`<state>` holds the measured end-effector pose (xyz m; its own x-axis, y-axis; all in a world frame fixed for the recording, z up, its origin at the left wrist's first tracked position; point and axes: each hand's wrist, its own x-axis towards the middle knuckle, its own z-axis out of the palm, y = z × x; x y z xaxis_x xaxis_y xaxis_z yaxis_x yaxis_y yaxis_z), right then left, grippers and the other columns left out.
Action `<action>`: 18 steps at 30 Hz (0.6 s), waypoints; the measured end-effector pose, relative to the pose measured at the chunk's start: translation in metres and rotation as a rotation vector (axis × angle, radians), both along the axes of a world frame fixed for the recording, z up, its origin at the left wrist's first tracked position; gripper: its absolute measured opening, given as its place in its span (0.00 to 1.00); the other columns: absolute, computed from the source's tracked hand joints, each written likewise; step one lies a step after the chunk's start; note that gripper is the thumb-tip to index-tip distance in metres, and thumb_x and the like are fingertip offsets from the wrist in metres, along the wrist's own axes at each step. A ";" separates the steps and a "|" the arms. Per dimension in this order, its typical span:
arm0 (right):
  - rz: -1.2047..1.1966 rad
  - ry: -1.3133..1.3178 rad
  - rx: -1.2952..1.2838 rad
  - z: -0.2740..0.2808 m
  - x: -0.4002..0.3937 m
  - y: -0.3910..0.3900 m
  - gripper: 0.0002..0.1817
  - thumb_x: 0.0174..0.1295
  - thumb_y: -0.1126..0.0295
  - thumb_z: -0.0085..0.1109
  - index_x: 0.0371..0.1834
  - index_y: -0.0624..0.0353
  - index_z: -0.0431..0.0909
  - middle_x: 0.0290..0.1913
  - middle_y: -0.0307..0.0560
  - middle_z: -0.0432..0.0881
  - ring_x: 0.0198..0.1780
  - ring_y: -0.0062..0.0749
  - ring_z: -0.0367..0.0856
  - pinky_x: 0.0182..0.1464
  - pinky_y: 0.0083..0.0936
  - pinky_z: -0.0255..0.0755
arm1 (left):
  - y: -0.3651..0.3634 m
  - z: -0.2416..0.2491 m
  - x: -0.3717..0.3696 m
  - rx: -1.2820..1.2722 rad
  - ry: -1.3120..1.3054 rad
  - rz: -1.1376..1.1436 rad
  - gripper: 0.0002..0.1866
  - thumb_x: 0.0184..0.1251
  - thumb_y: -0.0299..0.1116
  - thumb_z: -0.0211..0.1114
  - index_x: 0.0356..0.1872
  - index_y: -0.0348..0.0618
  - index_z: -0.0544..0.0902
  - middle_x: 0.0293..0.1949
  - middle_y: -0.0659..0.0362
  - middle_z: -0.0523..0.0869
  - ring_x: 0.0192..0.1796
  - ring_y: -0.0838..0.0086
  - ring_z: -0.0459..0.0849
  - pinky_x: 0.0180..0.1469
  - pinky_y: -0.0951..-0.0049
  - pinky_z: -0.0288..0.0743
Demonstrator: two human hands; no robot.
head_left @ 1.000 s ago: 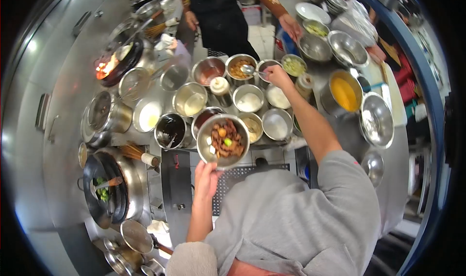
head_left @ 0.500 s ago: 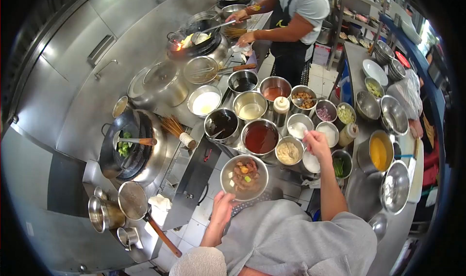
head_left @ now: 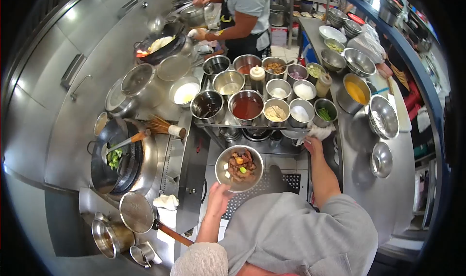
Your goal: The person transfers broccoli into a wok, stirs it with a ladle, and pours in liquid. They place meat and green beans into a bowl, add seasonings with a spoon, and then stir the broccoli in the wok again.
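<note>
Our left hand (head_left: pixel 218 198) grips the bowl (head_left: pixel 239 168) from below, while our right hand (head_left: pixel 313 142), up-right of it, clutches the cloth (head_left: pixel 318 130).

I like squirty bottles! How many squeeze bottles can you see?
2. One squeeze bottle stands among the sauce pots; another bottle beside the yellow-filled pot. Others may be hidden.
</note>
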<state>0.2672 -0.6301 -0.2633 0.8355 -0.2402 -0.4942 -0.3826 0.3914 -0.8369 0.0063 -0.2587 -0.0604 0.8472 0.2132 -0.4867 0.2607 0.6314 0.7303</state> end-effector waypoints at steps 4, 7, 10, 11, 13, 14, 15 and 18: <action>-0.054 0.077 0.090 -0.015 0.032 -0.004 0.05 0.54 0.77 0.59 0.34 0.59 0.76 0.25 0.43 0.76 0.23 0.31 0.76 0.23 0.28 0.72 | -0.001 0.005 -0.013 0.015 -0.012 -0.035 0.17 0.57 0.20 0.52 0.50 0.35 0.73 0.47 0.53 0.81 0.44 0.67 0.83 0.46 0.62 0.82; -0.120 0.144 -0.211 0.001 0.030 0.002 0.09 0.56 0.70 0.57 0.36 0.63 0.76 0.26 0.46 0.78 0.24 0.35 0.79 0.20 0.30 0.73 | -0.006 -0.001 -0.019 -0.016 -0.050 -0.039 0.19 0.57 0.20 0.52 0.53 0.35 0.73 0.47 0.53 0.82 0.45 0.67 0.83 0.45 0.63 0.82; -0.105 0.202 -0.553 -0.001 0.018 0.008 0.15 0.58 0.66 0.54 0.41 0.68 0.76 0.34 0.57 0.81 0.32 0.46 0.82 0.30 0.37 0.75 | -0.013 0.005 -0.024 -0.062 -0.083 0.012 0.15 0.59 0.20 0.54 0.48 0.35 0.75 0.45 0.54 0.82 0.47 0.67 0.81 0.49 0.61 0.78; -0.057 0.242 -0.695 -0.021 0.023 0.004 0.16 0.58 0.66 0.52 0.42 0.70 0.75 0.38 0.62 0.81 0.37 0.52 0.82 0.37 0.41 0.76 | -0.014 0.002 -0.025 -0.061 -0.072 0.040 0.15 0.58 0.20 0.54 0.49 0.35 0.74 0.47 0.53 0.81 0.48 0.67 0.81 0.48 0.61 0.79; -0.055 0.182 -1.000 0.014 -0.005 0.031 0.21 0.57 0.65 0.52 0.49 0.69 0.74 0.47 0.69 0.79 0.49 0.61 0.79 0.54 0.46 0.71 | -0.012 0.001 -0.029 -0.038 -0.061 0.072 0.19 0.57 0.20 0.53 0.52 0.36 0.73 0.49 0.53 0.81 0.48 0.66 0.82 0.46 0.62 0.81; -0.080 -0.049 -1.112 0.041 -0.025 0.048 0.18 0.58 0.65 0.53 0.48 0.65 0.76 0.43 0.63 0.82 0.45 0.54 0.82 0.49 0.41 0.74 | -0.013 0.002 -0.026 -0.028 -0.064 0.091 0.21 0.56 0.20 0.53 0.54 0.36 0.73 0.50 0.53 0.81 0.47 0.66 0.83 0.45 0.63 0.82; -0.011 -0.195 -0.961 0.052 -0.022 0.058 0.15 0.58 0.68 0.53 0.45 0.64 0.78 0.40 0.60 0.83 0.43 0.51 0.83 0.47 0.37 0.74 | -0.013 0.004 -0.025 -0.016 -0.051 0.120 0.21 0.56 0.21 0.53 0.54 0.36 0.73 0.51 0.53 0.80 0.48 0.66 0.82 0.45 0.63 0.82; 0.082 -0.477 -0.657 0.113 0.006 0.106 0.10 0.57 0.75 0.53 0.39 0.66 0.80 0.34 0.58 0.83 0.38 0.44 0.83 0.43 0.28 0.75 | -0.009 0.002 -0.022 -0.019 -0.032 0.162 0.21 0.56 0.21 0.54 0.54 0.36 0.73 0.51 0.53 0.80 0.48 0.66 0.82 0.46 0.64 0.82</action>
